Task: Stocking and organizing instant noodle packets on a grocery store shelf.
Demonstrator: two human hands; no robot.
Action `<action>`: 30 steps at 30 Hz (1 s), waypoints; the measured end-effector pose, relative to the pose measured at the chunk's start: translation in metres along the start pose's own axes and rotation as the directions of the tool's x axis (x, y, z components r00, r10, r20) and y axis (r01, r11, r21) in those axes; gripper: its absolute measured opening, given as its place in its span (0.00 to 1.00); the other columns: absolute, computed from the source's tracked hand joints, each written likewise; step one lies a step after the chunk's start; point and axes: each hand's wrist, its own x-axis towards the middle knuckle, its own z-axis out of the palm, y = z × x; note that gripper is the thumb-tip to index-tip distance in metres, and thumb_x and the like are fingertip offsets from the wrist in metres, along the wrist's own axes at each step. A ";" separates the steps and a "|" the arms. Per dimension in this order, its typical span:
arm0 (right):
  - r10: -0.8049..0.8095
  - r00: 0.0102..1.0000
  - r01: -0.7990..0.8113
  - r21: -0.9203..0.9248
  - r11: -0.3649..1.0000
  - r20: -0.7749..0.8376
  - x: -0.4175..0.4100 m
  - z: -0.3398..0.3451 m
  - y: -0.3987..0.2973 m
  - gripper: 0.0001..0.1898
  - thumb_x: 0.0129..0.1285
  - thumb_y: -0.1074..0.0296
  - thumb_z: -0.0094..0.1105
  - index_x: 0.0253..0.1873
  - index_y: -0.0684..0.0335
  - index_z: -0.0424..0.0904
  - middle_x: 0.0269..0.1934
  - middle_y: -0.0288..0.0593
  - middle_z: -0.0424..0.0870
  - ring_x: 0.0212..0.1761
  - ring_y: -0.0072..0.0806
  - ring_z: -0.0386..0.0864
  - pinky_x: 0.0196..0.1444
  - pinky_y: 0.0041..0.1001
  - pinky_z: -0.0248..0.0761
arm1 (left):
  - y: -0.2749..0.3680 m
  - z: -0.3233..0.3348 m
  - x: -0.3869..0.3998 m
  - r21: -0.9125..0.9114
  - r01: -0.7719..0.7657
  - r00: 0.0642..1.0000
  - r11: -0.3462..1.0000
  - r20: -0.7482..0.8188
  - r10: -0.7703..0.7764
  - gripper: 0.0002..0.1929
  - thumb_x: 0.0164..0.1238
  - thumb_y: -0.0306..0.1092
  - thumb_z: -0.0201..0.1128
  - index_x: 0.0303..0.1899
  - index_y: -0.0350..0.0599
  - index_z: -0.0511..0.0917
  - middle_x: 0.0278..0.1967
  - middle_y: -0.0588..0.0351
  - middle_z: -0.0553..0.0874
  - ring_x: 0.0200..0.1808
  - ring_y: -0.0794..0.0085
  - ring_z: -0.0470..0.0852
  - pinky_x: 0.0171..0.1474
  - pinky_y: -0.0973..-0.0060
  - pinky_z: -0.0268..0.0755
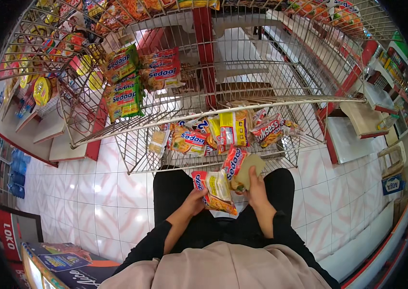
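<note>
Over my lap, my left hand (193, 203) grips a Sedaap instant noodle packet (219, 191) by its left side, thumb on the front. My right hand (259, 188) holds a khaki cloth or sponge (251, 168) together with a second Sedaap packet (234, 167), tilted beside the first one. The fingers behind both packets are hidden. Just beyond my hands, the low wire basket shelf (146, 164) carries several loose packets. Among them are a Sedaap packet (188, 141), a yellow-and-white packet (230, 132) and a red Sukses packet (267, 132).
A higher wire rack (261, 104) crosses in front, with green Sedaap packets (124, 97) and red ones (160, 70) at its left. Shelves with red edges (72, 153) stand left, others (350, 141) right. Blue water bottles (18, 169) stand on the tiled floor (91, 195).
</note>
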 end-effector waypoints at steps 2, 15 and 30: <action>-0.064 0.997 0.064 -0.020 0.998 0.036 -0.007 0.006 0.009 0.31 0.72 0.45 0.48 0.64 0.70 0.67 0.55 0.45 0.76 0.56 0.28 0.73 0.59 0.28 0.65 | 0.000 0.003 -0.001 0.092 0.054 0.998 0.994 -0.027 -0.052 0.29 0.63 0.42 0.65 0.63 0.39 0.68 0.57 0.50 0.79 0.59 0.58 0.78 0.64 0.55 0.67; -0.077 0.973 0.155 -0.376 0.913 0.216 0.003 -0.009 -0.024 0.24 0.69 0.53 0.58 0.60 0.65 0.72 0.50 0.41 0.80 0.48 0.23 0.77 0.50 0.23 0.71 | 0.014 0.020 0.002 0.602 -0.027 0.999 0.798 -0.009 0.041 0.23 0.59 0.31 0.72 0.55 0.38 0.74 0.47 0.58 0.84 0.46 0.77 0.82 0.53 0.76 0.73; -0.047 0.997 0.049 0.023 0.999 -0.066 0.005 0.002 -0.005 0.17 0.70 0.60 0.58 0.53 0.68 0.75 0.46 0.42 0.81 0.45 0.28 0.78 0.49 0.27 0.71 | -0.004 0.000 0.007 0.298 -0.035 0.985 0.954 -0.150 0.083 0.26 0.58 0.36 0.71 0.57 0.40 0.73 0.49 0.55 0.84 0.49 0.68 0.83 0.56 0.67 0.74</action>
